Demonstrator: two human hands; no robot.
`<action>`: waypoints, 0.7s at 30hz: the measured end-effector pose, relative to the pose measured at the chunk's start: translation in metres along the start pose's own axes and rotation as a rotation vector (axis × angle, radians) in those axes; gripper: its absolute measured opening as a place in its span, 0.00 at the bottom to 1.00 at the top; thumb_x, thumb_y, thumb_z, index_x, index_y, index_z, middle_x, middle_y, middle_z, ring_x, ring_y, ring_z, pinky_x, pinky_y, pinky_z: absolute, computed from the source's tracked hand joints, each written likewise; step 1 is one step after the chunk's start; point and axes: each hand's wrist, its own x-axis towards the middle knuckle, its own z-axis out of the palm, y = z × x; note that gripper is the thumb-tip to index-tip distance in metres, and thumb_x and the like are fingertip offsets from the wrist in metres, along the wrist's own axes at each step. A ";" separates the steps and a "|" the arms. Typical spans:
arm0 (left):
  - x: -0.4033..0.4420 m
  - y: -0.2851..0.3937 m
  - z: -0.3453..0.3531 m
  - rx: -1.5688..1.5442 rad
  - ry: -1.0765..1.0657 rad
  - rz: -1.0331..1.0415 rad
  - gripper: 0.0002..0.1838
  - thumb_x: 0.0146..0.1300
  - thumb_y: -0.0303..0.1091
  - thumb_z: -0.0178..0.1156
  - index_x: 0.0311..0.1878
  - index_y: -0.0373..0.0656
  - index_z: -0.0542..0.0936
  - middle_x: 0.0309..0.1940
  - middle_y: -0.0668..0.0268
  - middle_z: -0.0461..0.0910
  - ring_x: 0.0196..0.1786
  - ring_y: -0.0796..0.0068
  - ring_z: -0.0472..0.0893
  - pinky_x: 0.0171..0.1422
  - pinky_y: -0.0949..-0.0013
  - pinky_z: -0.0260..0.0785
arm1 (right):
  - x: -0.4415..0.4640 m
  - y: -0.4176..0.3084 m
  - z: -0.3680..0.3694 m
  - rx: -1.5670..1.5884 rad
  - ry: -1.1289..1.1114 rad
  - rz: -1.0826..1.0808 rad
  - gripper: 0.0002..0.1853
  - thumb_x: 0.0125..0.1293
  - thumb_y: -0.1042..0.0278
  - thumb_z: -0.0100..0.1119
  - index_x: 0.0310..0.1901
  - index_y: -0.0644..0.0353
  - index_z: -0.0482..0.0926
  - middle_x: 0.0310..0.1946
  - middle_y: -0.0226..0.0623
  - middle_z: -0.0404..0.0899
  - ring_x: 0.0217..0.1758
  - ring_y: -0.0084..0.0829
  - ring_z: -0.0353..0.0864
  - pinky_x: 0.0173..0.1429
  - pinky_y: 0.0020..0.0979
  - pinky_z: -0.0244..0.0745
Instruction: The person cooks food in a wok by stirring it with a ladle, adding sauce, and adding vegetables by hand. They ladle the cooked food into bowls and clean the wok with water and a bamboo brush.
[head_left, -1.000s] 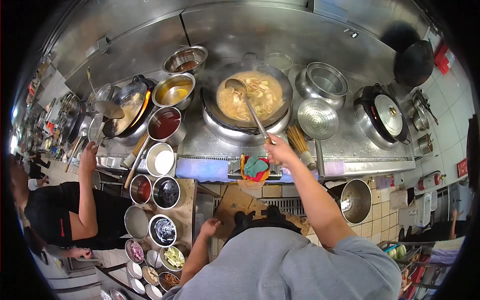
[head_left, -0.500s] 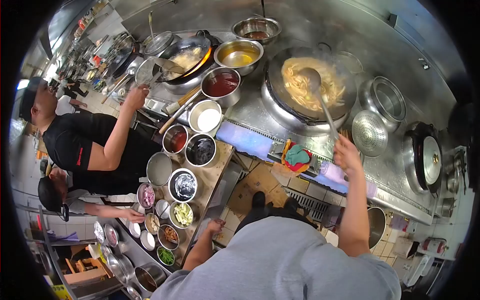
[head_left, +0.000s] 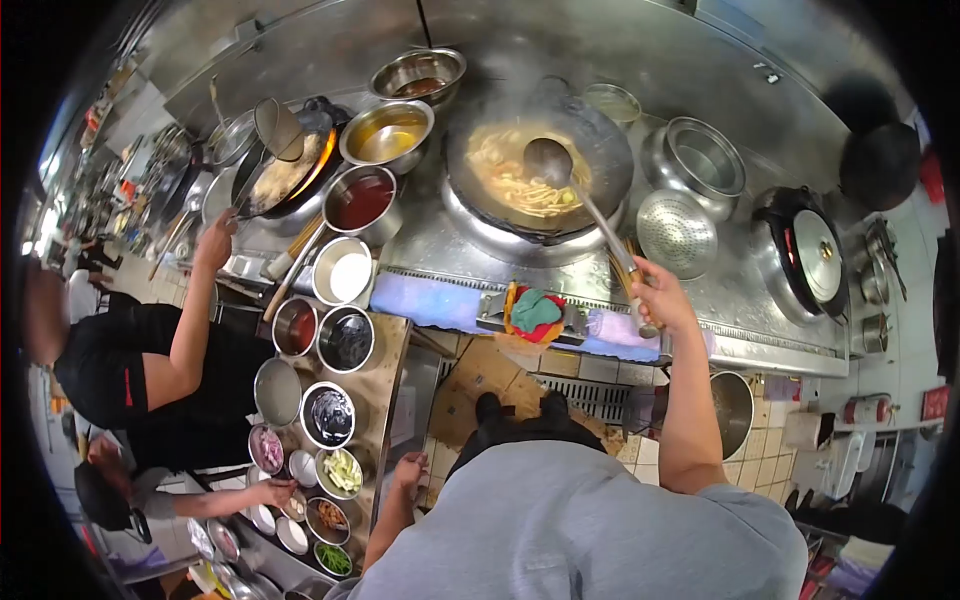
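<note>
Head | right hand (head_left: 663, 296) clenched round ladle (head_left: 602, 220); its bowl ahead-left, inside wok (head_left: 608, 150) | left hand (head_left: 409, 472): closure unclear

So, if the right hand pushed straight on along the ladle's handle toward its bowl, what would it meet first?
Probably the bamboo wok brush, just ahead of the right hand in the picture. The brush may lie lower, though; if cleared, the wok comes next. Depth is unclear.

One wide, round-edged view looks from the person's head, forward and steeply down over their own grey shirt (head_left: 570, 520) to the stove (head_left: 425, 222). The shirt is nearest, the wok (head_left: 611, 162) farther off, the side counter (head_left: 376, 388) at left.
</note>
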 end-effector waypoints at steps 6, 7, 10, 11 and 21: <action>0.004 0.003 -0.010 0.229 0.006 -0.036 0.17 0.62 0.44 0.60 0.41 0.37 0.79 0.31 0.65 0.80 0.33 0.74 0.79 0.38 0.70 0.73 | 0.076 0.043 0.073 -0.584 0.324 -0.417 0.27 0.60 0.70 0.58 0.63 0.56 0.67 0.39 0.48 0.80 0.36 0.42 0.81 0.39 0.38 0.76; 0.013 -0.001 -0.014 0.239 -0.093 -0.028 0.17 0.62 0.44 0.61 0.41 0.36 0.80 0.30 0.64 0.81 0.32 0.75 0.80 0.36 0.71 0.73 | 0.057 0.026 0.087 -0.018 0.118 -0.069 0.29 0.62 0.73 0.57 0.65 0.54 0.64 0.31 0.39 0.78 0.21 0.29 0.75 0.23 0.32 0.70; 0.004 0.033 -0.005 0.414 -0.063 0.034 0.17 0.62 0.44 0.60 0.43 0.37 0.80 0.30 0.64 0.81 0.30 0.76 0.79 0.35 0.72 0.72 | 0.027 0.028 0.057 0.214 -0.086 0.032 0.30 0.62 0.76 0.55 0.67 0.51 0.62 0.28 0.31 0.74 0.16 0.19 0.66 0.16 0.24 0.61; 0.015 0.022 -0.006 0.216 -0.011 0.021 0.17 0.62 0.43 0.60 0.44 0.38 0.80 0.31 0.64 0.82 0.30 0.77 0.78 0.35 0.72 0.72 | 0.013 0.024 0.035 0.218 -0.075 0.023 0.30 0.62 0.76 0.55 0.67 0.51 0.62 0.28 0.31 0.74 0.16 0.19 0.66 0.16 0.24 0.61; 0.031 0.022 -0.003 0.305 -0.064 -0.024 0.14 0.62 0.39 0.60 0.43 0.37 0.80 0.31 0.65 0.80 0.31 0.76 0.78 0.34 0.72 0.71 | 0.042 0.043 0.075 -0.220 0.172 -0.205 0.28 0.58 0.73 0.58 0.63 0.52 0.68 0.34 0.42 0.80 0.25 0.35 0.78 0.31 0.35 0.74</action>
